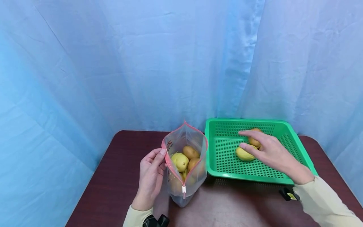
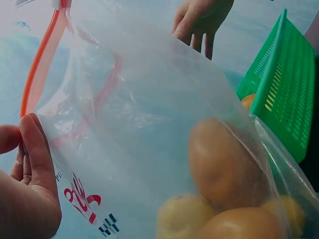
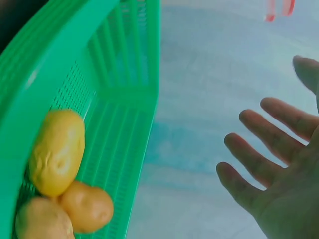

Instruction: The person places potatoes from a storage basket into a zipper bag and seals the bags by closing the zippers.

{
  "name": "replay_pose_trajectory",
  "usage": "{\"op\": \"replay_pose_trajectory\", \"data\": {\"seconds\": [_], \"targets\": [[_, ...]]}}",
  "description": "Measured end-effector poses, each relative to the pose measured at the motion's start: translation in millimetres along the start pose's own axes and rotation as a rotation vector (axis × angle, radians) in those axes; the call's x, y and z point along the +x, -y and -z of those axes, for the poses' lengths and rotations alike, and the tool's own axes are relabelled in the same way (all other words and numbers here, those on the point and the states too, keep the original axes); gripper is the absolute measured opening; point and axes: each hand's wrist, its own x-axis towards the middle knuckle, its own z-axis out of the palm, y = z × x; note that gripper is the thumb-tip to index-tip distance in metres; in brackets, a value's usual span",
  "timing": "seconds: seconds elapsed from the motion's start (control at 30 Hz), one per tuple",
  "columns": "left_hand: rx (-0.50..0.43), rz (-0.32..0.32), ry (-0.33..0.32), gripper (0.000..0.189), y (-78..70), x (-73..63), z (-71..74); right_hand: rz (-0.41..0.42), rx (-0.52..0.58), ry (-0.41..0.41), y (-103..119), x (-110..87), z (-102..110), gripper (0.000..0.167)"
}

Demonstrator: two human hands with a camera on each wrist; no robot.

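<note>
At the lower centre-left of the head view, the left hand (image 1: 152, 176) pinches the pink rim (image 1: 168, 159) of a clear bag (image 1: 184, 137) between thumb and fingers; the bag stands on the table (image 1: 113, 179), its mouth gaping upward, a white slider (image 1: 184, 189) at the near end of the rim; inside lie a yellow piece (image 1: 180, 161) of produce and brown ones, one brown piece (image 1: 190, 152) toward the far side.

Just right of the bag, at the centre-right, sits the green basket (image 1: 249, 178); in it a yellow oval (image 1: 245, 156) lies with its long axis running roughly left to right in the frame, and a brown oval (image 1: 254, 142) lies just beyond it, to the upper right; the right wrist view shows a third, tan one (image 3: 44, 221) at its lower left.

The right hand (image 1: 273, 153), much the nearer to these, reaches in from the lower right; its fingers are extended and hold nothing; the yellow oval lies below them, partly covered by the thumb in the head view; the right wrist view puts it left of the fingertips and apart, though how high they hover is hard to judge.
</note>
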Motion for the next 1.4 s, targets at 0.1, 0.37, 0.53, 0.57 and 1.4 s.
{"op": "replay_pose_trajectory", "data": {"seconds": [0.1,0.37,0.53,0.57,1.4], "targets": [[0.0,-0.004,-0.001,0.012,-1.5,-0.4,0.6,0.005,0.005,0.033,-8.3,4.6,4.4,0.045],[0.014,0.001,-0.003,0.012,-2.9,-1.1,1.9,0.033,-0.041,0.111,-26.3,20.6,15.2,0.048],[0.017,0.001,-0.001,0.009,-3.5,-1.3,1.2,0.057,-0.071,0.187,-36.2,29.8,19.2,0.056],[0.017,0.0,0.0,0.009,-3.6,-1.4,1.0,0.06,-0.075,0.204,-38.2,31.6,19.6,0.058],[0.008,0.008,0.002,0.012,0.6,-1.1,-3.2,-0.005,-0.061,0.484,-102.1,49.6,-15.7,0.073]]}}
